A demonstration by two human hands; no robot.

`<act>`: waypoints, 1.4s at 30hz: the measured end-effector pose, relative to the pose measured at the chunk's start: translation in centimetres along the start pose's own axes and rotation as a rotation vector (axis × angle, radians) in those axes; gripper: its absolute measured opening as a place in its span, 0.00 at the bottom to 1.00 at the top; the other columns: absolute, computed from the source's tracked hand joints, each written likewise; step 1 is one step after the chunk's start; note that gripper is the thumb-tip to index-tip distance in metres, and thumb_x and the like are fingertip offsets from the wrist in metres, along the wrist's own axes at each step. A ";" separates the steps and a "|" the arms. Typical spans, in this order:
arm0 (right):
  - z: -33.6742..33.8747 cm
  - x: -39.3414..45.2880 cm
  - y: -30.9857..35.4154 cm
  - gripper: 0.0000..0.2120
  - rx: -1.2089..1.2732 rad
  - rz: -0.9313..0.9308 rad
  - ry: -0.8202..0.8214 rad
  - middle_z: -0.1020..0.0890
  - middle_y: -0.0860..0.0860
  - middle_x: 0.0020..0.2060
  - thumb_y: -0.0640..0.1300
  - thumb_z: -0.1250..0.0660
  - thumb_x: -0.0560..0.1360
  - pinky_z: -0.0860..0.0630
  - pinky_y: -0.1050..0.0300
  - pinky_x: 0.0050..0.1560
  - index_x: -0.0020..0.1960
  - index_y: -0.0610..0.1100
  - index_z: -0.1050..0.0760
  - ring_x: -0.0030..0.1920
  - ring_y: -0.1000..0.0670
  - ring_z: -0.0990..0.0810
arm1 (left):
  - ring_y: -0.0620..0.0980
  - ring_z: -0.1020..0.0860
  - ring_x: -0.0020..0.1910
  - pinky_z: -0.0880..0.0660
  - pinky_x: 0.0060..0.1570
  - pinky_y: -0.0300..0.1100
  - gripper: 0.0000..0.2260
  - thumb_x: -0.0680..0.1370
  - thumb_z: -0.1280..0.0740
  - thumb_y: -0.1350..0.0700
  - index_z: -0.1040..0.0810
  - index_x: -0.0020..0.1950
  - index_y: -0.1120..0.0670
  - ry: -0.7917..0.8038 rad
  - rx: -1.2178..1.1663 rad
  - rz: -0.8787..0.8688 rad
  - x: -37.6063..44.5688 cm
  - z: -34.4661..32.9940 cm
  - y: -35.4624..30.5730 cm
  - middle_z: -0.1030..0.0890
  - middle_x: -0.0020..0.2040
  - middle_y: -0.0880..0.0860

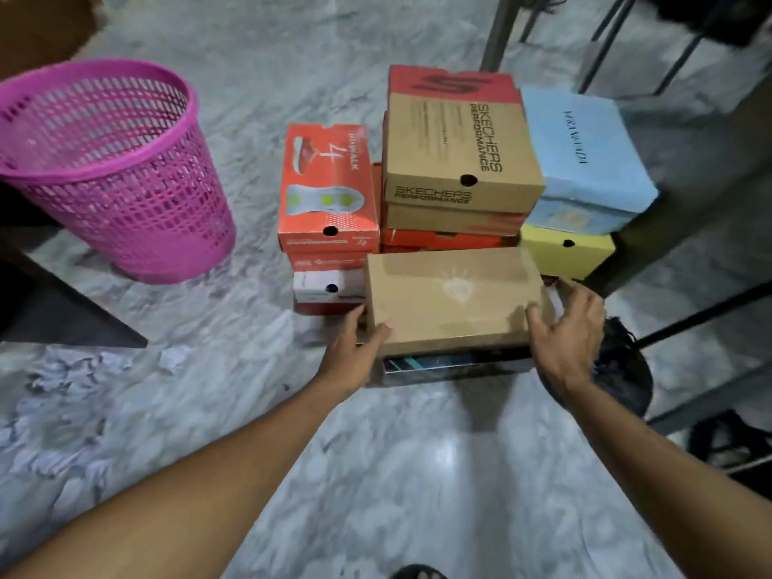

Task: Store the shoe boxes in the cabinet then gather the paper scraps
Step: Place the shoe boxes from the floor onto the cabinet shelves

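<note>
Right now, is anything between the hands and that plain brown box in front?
Nothing visible. The left hand and right hand already sit at either end of the plain brown box, which lies on a dark box.

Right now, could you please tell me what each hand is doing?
Left hand: open, fingers on the left end of the plain brown shoe box.
Right hand: open, fingers spread at its right end.
</note>
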State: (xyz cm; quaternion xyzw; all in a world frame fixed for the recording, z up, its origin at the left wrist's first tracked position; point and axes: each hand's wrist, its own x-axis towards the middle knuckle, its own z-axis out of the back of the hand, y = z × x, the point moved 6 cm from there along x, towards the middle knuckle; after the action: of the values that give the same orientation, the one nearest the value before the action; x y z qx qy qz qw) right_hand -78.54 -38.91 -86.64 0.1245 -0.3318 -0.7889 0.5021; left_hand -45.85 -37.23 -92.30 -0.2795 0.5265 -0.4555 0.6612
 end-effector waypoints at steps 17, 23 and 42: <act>-5.1 -10.2 7.4 0.13 0.131 0.032 0.573 0.17 0.52 0.44 0.54 0.33 0.82 0.26 0.53 0.42 0.54 0.44 0.24 0.45 0.49 0.19 | 0.52 0.26 0.68 0.29 0.71 0.53 0.23 0.83 0.40 0.46 0.36 0.78 0.40 -0.073 0.155 0.084 -7.0 15.0 2.2 0.25 0.71 0.47; -11.6 -18.1 17.8 0.11 0.168 0.192 0.892 0.15 0.53 0.45 0.55 0.31 0.80 0.22 0.51 0.46 0.52 0.46 0.22 0.46 0.49 0.16 | 0.52 0.25 0.67 0.26 0.67 0.51 0.23 0.78 0.38 0.41 0.32 0.73 0.42 -0.307 0.179 0.240 -15.2 29.3 6.5 0.26 0.66 0.43; -26.5 -41.2 49.0 0.11 0.597 0.608 1.214 0.15 0.57 0.49 0.43 0.30 0.81 0.27 0.77 0.44 0.62 0.44 0.18 0.44 0.71 0.18 | 0.62 0.22 0.59 0.24 0.61 0.59 0.20 0.68 0.39 0.37 0.18 0.49 0.47 -1.516 -0.485 0.290 -37.2 48.4 22.2 0.20 0.56 0.59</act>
State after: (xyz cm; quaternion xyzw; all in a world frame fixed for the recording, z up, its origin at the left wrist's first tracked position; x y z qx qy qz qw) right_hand -10.58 -26.95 -80.34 0.5726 -0.2163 -0.2835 0.7382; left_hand 5.93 0.34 -80.75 -0.5771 0.0503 0.0750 0.8117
